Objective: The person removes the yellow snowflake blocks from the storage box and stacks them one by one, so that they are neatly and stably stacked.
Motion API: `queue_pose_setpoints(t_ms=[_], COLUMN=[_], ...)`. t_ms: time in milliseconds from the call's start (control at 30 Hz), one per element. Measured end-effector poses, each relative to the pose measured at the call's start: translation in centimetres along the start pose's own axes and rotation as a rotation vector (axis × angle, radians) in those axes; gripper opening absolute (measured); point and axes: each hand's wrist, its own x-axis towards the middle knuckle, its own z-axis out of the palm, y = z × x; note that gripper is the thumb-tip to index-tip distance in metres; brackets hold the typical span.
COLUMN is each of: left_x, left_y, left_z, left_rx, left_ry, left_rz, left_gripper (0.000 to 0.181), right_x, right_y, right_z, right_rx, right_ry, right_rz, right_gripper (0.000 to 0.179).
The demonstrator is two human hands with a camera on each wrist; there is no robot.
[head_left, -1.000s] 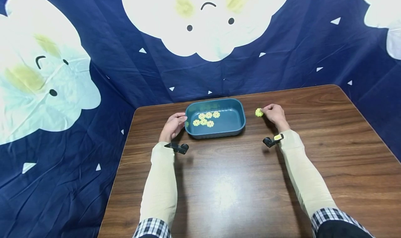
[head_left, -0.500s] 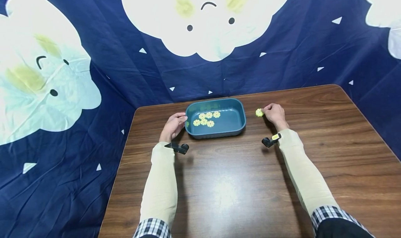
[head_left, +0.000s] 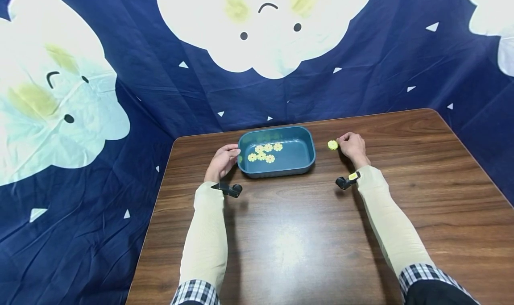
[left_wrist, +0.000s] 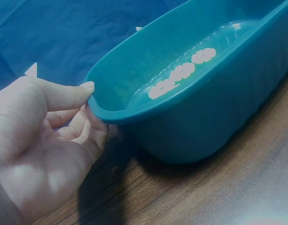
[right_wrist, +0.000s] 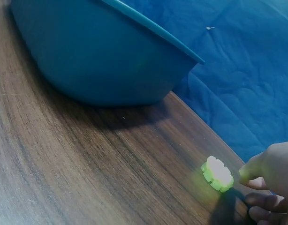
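Head view: what does each hand do?

The left hand (head_left: 221, 160) pinches the rim at the left end of the blue-green basin (head_left: 295, 156). The right hand (head_left: 352, 146) has its fingers bent beside a lone yellow flower (head_left: 332, 145); whether thumb and forefinger meet cannot be told.

And the flowers themselves?

Six similar flowers (head_left: 261, 156) lie clustered on the basin's floor, in its left half. The lone one lies on the wooden table (head_left: 305, 215), right of the basin and apart from it. Right wrist view shows a narrow gap between flower and fingertips, so it is not gripped.

Which step is illustrated?

Probably the setting out of one flower, at the point of release; the start of a pick-up cannot be ruled out.

What does the next move call for?

If setting out, the right hand should lift clear without nudging the flower, then reach over the rim for another. If gathering, it should close the gap and pinch. Either way, the left hand's hold should steady the basin.
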Motion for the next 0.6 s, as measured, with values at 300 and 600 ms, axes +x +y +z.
queue_pose_setpoints(t_ms=[300,600], left_x=[0.0,-0.24], left_y=[0.0,0.15], left_z=[-0.03,0.05], left_rx=[0.001,-0.015], left_ry=[-0.004,-0.004], left_rz=[0.003,-0.001], left_gripper=[0.013,0.015], right_x=[-0.34,-0.68], right_y=[-0.11,-0.38], right_z=[0.12,0.52], right_rx=[-0.142,-0.18], right_ry=[-0.082,-0.116], right_rz=[-0.074,-0.064], right_gripper=[0.05,0.05])
